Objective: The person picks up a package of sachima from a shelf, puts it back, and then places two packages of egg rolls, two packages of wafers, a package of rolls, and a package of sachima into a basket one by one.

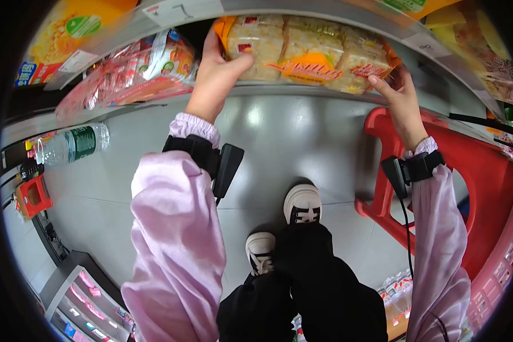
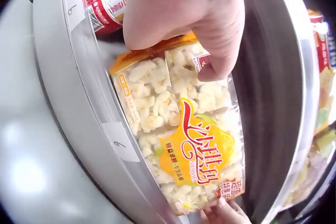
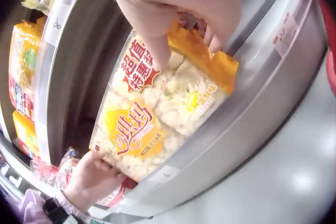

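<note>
A clear package of pale puffed blocks with orange ends [image 1: 310, 48] lies at the front of a shelf in the head view. My left hand [image 1: 219, 77] grips its left end, thumb on the top face. At the other end my right hand [image 1: 402, 102] pinches the package near the orange wrapper. The left wrist view shows the left hand [image 2: 189, 19] over one orange end of the package [image 2: 152, 103]. In the right wrist view the right hand [image 3: 184, 8] holds the opposite end of the package [image 3: 152, 92], its fingertips partly behind the wrapper.
Red-and-clear packets [image 1: 148, 68] lie left of the package on the shelf. A red plastic stool [image 1: 473, 154] stands on the floor at right, beside a pink basket [image 1: 499, 273]. A water bottle [image 1: 77, 142] is at left; a shelf edge [image 1: 171, 11] crosses above.
</note>
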Tool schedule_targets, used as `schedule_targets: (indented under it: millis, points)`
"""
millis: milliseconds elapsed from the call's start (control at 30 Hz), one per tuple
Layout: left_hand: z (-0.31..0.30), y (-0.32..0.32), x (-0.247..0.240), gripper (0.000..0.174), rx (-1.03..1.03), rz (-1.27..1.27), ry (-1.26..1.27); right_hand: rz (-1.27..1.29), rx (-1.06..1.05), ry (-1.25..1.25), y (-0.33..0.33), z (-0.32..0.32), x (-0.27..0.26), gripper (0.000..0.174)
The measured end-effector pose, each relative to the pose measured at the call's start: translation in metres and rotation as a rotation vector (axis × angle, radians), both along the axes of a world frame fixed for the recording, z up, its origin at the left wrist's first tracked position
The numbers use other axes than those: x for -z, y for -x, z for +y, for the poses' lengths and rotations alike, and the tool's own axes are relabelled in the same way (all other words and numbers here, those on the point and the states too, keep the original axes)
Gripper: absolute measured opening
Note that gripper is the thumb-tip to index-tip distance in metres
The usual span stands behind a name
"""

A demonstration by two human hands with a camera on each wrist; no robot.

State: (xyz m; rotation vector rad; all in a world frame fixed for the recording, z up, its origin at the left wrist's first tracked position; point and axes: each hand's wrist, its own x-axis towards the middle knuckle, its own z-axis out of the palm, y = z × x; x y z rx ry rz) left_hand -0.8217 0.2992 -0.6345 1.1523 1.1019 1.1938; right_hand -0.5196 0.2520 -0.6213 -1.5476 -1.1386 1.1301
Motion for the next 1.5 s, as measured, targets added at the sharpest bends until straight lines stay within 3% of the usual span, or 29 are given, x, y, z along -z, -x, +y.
schedule_targets:
  millis: [100,133,233,300,400,467,533,567,633,700,733,1033,1100,1167,1300,1400,1500]
  points:
    - [-0.005,0.001,0.000,0.081,0.028,0.026,-0.022,0.010,0.028,0.052,0.003,-0.011,-0.004,0.080]
    - [-0.015,-0.001,0.003,0.096,-0.078,0.064,0.080,-0.004,0.073,0.068,0.006,-0.018,-0.005,0.081]
    - [-0.045,0.002,0.004,0.102,-0.073,0.249,0.115,-0.012,0.114,0.141,0.014,-0.048,-0.015,0.083]
    - [-0.085,-0.001,-0.007,0.099,-0.004,0.158,0.190,0.031,0.109,0.209,0.021,-0.076,-0.023,0.081]
    - [-0.160,-0.014,-0.051,0.086,0.103,0.088,0.453,0.121,0.067,0.348,0.046,-0.134,-0.054,0.059]
    - [-0.216,-0.015,-0.066,0.068,0.263,0.081,0.630,0.142,-0.049,0.471,0.061,-0.173,-0.087,0.048]
    - [-0.276,-0.019,-0.091,0.050,0.317,-0.185,0.632,0.215,-0.232,0.630,0.074,-0.205,-0.126,0.036]
    - [-0.293,-0.019,-0.127,0.046,0.301,-0.222,0.683,0.232,-0.263,0.564,0.083,-0.225,-0.142,0.034]
    - [-0.325,-0.010,-0.173,0.045,0.348,-0.199,0.815,0.312,-0.296,0.769,0.095,-0.253,-0.193,0.035]
    - [-0.348,0.002,-0.222,0.042,0.366,-0.133,0.874,0.075,-0.481,0.592,0.104,-0.279,-0.240,0.039]
    - [-0.356,0.009,-0.249,0.040,0.366,-0.064,0.839,0.037,-0.508,0.640,0.110,-0.284,-0.274,0.040]
    - [-0.373,0.058,-0.482,0.038,0.403,0.135,0.676,-0.151,-0.774,0.190,0.111,-0.327,-0.529,0.038]
    - [-0.382,0.065,-0.502,0.038,0.390,0.218,0.502,-0.143,-0.807,0.203,0.106,-0.336,-0.583,0.039]
    - [-0.380,0.066,-0.535,0.036,0.390,0.202,0.488,-0.087,-0.794,0.160,0.092,-0.361,-0.609,0.039]
    - [-0.391,0.072,-0.546,0.036,0.420,0.052,0.425,-0.178,-0.738,0.123,0.072,-0.400,-0.652,0.040]
    - [-0.384,0.043,-0.630,0.036,0.490,0.144,0.344,-0.245,-0.693,0.076,0.058,-0.422,-0.655,0.041]
    - [-0.381,0.023,-0.638,0.036,0.508,0.178,0.218,-0.254,-0.662,0.025,0.039,-0.438,-0.665,0.041]
